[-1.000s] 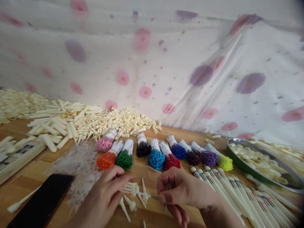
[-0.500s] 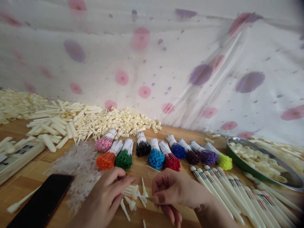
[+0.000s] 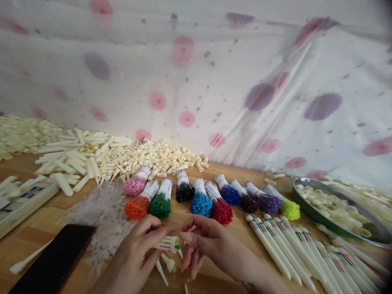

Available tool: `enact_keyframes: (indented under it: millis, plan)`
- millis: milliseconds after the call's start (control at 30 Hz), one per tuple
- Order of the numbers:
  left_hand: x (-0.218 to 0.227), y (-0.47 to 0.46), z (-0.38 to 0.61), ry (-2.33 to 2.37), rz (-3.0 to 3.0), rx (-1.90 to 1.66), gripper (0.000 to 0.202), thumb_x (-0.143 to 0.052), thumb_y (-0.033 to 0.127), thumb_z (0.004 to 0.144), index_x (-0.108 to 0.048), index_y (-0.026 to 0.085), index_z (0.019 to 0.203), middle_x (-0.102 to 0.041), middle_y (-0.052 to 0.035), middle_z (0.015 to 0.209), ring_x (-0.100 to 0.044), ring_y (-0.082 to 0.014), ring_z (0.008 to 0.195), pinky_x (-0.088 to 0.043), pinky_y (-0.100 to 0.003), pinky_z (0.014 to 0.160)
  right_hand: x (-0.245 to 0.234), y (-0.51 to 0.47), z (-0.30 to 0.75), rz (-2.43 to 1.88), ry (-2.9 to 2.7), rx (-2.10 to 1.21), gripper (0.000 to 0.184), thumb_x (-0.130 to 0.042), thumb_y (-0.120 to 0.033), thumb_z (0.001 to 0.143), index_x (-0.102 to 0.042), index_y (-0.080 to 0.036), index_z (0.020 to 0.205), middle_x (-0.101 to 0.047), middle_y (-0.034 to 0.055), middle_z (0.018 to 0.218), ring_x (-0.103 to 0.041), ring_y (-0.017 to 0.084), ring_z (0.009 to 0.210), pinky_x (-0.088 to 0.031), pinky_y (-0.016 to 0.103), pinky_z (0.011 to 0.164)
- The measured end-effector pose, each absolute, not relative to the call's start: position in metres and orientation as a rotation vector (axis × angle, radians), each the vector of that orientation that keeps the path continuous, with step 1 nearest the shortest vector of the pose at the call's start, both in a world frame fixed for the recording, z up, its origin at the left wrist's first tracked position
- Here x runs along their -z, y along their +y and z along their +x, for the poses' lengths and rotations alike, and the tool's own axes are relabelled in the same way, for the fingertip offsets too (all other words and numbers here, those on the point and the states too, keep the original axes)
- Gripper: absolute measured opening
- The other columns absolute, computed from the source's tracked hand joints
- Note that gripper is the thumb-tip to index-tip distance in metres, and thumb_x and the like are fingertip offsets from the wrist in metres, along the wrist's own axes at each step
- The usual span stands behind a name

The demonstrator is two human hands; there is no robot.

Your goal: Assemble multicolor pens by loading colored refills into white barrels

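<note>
The slotted sleeve (image 3: 165, 243) sits nearer you than the light-blue bundle (image 3: 201, 204), to its left, with a green tip (image 3: 177, 246) at its mouth. Best keep it steady and push in line with its length, lest the tip bend. Your left hand (image 3: 141, 241) pinches the sleeve; your right hand (image 3: 199, 245), in front of the bundle, curls narrowly, contents unclear.

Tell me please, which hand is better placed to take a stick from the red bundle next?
Probably the right hand: it is nearer the red bundle, and no object shows clearly in its fingers. The left hand is occupied, holding the slotted cream piece.
</note>
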State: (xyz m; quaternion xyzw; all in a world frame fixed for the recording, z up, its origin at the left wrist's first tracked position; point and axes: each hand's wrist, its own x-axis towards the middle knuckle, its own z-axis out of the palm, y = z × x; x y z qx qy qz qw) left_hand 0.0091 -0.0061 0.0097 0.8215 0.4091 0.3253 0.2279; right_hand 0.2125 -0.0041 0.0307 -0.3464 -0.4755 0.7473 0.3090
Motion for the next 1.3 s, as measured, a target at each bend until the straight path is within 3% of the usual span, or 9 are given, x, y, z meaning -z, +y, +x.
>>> enact_keyframes:
  millis: [167,367,533,700,867,967,1067,1167,1300]
  plan:
    - [-0.009,-0.006,0.007,1.130,2.158,-0.890,0.049,-0.047,0.002,0.076,-0.063,0.032,0.111,-0.060,-0.0032,0.096,-0.062,-0.0169,0.089,-0.056,-0.027,0.071,-0.044,-0.007,0.218,-1.010,-1.394,-1.710,0.037,-0.064,-0.051,0.076,-0.056,-0.015,0.082,-0.060,-0.0005,0.065,-0.055,0.008,0.053,-0.045,0.021,0.053]
    - [-0.011,-0.007,0.009,1.072,1.841,-0.788,0.039,-0.050,0.013,0.082,-0.062,0.036,0.111,-0.055,-0.0024,0.098,-0.059,-0.0172,0.090,-0.055,-0.019,0.055,-0.056,-0.019,0.213,-1.161,-1.828,-1.059,0.015,-0.057,-0.029,0.085,-0.067,-0.019,0.081,-0.063,0.0006,0.073,-0.053,0.011,0.065,-0.041,0.021,0.058]
    - [-0.014,-0.005,0.005,1.007,1.780,-0.771,0.036,-0.055,0.019,0.082,-0.062,0.039,0.111,-0.059,0.0011,0.097,-0.061,-0.0153,0.090,-0.055,-0.021,0.066,-0.054,-0.017,0.217,-1.204,-1.942,-0.754,0.017,-0.054,-0.027,0.087,-0.067,-0.019,0.081,-0.064,0.0023,0.072,-0.057,0.013,0.063,-0.042,0.022,0.057]
    - [-0.018,0.005,-0.005,1.121,1.852,-0.881,0.031,-0.056,0.022,0.081,-0.064,0.036,0.108,-0.061,0.0008,0.095,-0.063,-0.0148,0.090,-0.054,-0.019,0.069,-0.054,0.003,0.239,-1.525,-2.041,-0.461,0.018,-0.054,-0.025,0.085,-0.063,-0.019,0.071,-0.065,0.0035,0.070,-0.058,0.016,0.064,-0.040,0.026,0.059]
    - [-0.014,0.008,-0.007,1.154,1.869,-0.970,0.031,-0.059,0.021,0.078,-0.062,0.035,0.105,-0.063,0.0009,0.100,-0.064,-0.0159,0.089,-0.054,-0.017,0.062,-0.051,0.008,0.271,-1.870,-2.095,-0.374,0.022,-0.054,-0.031,0.084,-0.059,-0.019,0.067,-0.065,0.0030,0.071,-0.059,0.018,0.064,-0.038,0.026,0.058]
    - [-0.011,0.006,-0.003,1.160,1.814,-0.969,0.020,-0.060,0.021,0.077,-0.061,0.031,0.094,-0.064,0.0028,0.086,-0.064,-0.0142,0.078,-0.053,-0.016,0.059,-0.035,-0.006,0.289,-1.970,-2.255,-0.383,0.009,-0.059,-0.027,0.079,-0.061,-0.019,0.080,-0.066,0.0061,0.086,-0.061,0.022,0.076,-0.040,0.029,0.064]
    - [-0.011,0.003,0.000,1.109,1.814,-0.992,0.010,-0.060,0.018,0.076,-0.059,0.027,0.080,-0.060,0.0043,0.076,-0.061,-0.0126,0.073,-0.052,-0.016,0.062,-0.015,-0.023,0.300,-2.029,-2.295,-0.421,0.019,-0.061,-0.023,0.077,-0.058,-0.018,0.095,-0.064,0.0095,0.101,-0.060,0.025,0.089,-0.043,0.033,0.074]
    - [-0.012,0.002,0.004,1.051,1.791,-1.013,0.014,-0.061,0.013,0.074,-0.059,0.026,0.077,-0.060,0.0036,0.080,-0.060,-0.0130,0.077,-0.050,-0.016,0.066,-0.001,-0.029,0.303,-2.028,-2.316,-0.392,0.008,-0.053,-0.015,0.082,-0.059,-0.017,0.087,-0.064,0.0104,0.097,-0.062,0.023,0.084,-0.045,0.032,0.072]
    - [-0.013,0.002,0.007,1.001,1.744,-0.986,0.011,-0.061,0.016,0.075,-0.061,0.026,0.077,-0.060,0.0028,0.081,-0.060,-0.0133,0.078,-0.048,-0.016,0.065,-0.005,-0.029,0.299,-1.991,-2.283,-0.260,0.011,-0.051,-0.009,0.082,-0.058,-0.017,0.082,-0.068,0.0073,0.081,-0.065,0.022,0.072,-0.046,0.028,0.061]
